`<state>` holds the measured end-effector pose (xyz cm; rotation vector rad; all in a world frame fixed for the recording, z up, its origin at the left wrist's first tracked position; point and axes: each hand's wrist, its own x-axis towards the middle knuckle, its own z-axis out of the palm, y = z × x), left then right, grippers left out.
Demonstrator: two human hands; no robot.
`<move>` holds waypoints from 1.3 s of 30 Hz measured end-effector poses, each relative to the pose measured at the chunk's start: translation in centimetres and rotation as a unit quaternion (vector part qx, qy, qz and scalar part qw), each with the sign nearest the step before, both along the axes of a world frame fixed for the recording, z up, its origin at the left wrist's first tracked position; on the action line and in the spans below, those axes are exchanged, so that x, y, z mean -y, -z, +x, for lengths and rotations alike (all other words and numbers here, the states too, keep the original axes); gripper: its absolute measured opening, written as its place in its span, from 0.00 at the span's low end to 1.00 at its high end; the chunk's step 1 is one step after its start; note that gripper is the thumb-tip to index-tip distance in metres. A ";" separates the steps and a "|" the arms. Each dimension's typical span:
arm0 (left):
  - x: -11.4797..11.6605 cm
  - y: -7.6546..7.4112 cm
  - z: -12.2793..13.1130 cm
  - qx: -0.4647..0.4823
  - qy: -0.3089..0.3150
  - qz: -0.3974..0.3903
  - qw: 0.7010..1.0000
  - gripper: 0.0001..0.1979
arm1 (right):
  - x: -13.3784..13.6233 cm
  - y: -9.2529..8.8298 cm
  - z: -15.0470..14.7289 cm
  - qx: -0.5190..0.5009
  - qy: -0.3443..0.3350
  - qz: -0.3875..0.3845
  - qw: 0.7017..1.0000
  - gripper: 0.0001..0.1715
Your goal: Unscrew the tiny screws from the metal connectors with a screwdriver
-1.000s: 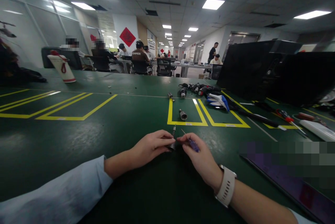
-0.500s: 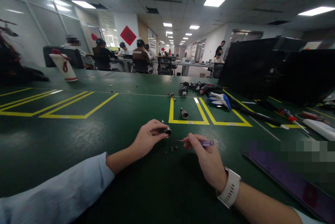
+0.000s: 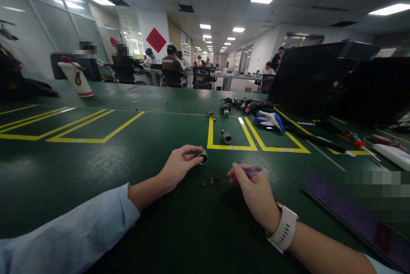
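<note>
My left hand (image 3: 179, 164) pinches a small metal cylinder part (image 3: 203, 156) a little above the green table (image 3: 96, 167). My right hand (image 3: 253, 188) is closed on a thin purple-handled screwdriver (image 3: 251, 171), its tip pointing left towards several tiny dark screws (image 3: 209, 181) that lie on the table between my hands. A white watch sits on my right wrist.
Another metal cylinder (image 3: 226, 137) lies in a yellow-marked box. Farther back are a small bit (image 3: 210, 114), a cluster of drill parts (image 3: 240, 105) and blue-white gloves (image 3: 270, 120). Black cases (image 3: 320, 77) and screwdrivers (image 3: 354, 138) are at right, a white cup (image 3: 77, 80) at far left. People sit at desks behind.
My hands were together over the part a second ago; they have drawn apart. The left lifted the metal cylinder, small screws now lie on the table, and the screwdriver turned to point left.
</note>
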<state>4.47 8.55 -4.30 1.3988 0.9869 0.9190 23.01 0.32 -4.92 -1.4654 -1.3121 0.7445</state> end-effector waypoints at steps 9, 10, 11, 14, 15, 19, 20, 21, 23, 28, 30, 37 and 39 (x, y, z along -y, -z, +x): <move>0.0 0.0 0.0 0.030 -0.009 -0.042 0.999 0.16 | -1.1 -0.6 1.2 -0.049 0.015 -0.040 0.998 0.20; 0.0 0.0 0.0 0.036 -0.011 -0.045 0.998 0.16 | -1.1 -0.7 1.2 -0.023 0.011 -0.034 0.999 0.21; 0.0 0.0 0.0 0.041 -0.014 -0.047 0.998 0.16 | -1.1 -0.7 1.1 0.003 0.008 -0.025 1.000 0.21; 0.1 0.0 0.1 0.056 -0.019 -0.046 0.997 0.17 | -0.8 -0.5 0.8 0.047 0.002 0.011 0.999 0.21; 0.1 0.0 0.1 0.058 -0.021 -0.047 0.997 0.18 | -0.7 -0.4 0.7 0.049 -0.004 0.025 0.998 0.20; 0.3 0.2 0.2 0.063 -0.007 -0.055 0.996 0.19 | 0.1 -0.7 0.4 0.041 -0.066 0.112 0.991 0.17; 0.3 0.3 0.2 0.066 -0.001 -0.055 0.996 0.19 | 0.3 -0.8 0.3 0.048 -0.083 0.134 0.986 0.15; 0.4 0.4 0.2 0.069 0.003 -0.054 0.996 0.19 | 0.5 -1.0 0.2 0.058 -0.096 0.151 0.982 0.13; 0.4 0.5 0.3 0.073 0.005 -0.049 0.996 0.19 | 0.8 -1.1 0.0 0.082 -0.120 0.169 0.975 0.09; 0.6 0.4 0.5 0.081 0.005 -0.045 0.996 0.18 | 0.7 -0.7 -0.3 0.126 -0.143 0.168 0.967 0.08; 0.8 0.2 0.6 0.084 0.006 -0.046 0.995 0.18 | 0.6 -0.5 -0.3 0.135 -0.145 0.161 0.967 0.08; 1.3 0.0 0.9 0.081 -0.009 -0.048 0.996 0.18 | 0.4 -0.1 -0.3 0.160 -0.168 0.166 0.958 0.09; 1.3 0.1 1.1 0.080 -0.025 -0.045 0.995 0.17 | 0.5 0.0 -0.3 0.164 -0.180 0.171 0.955 0.10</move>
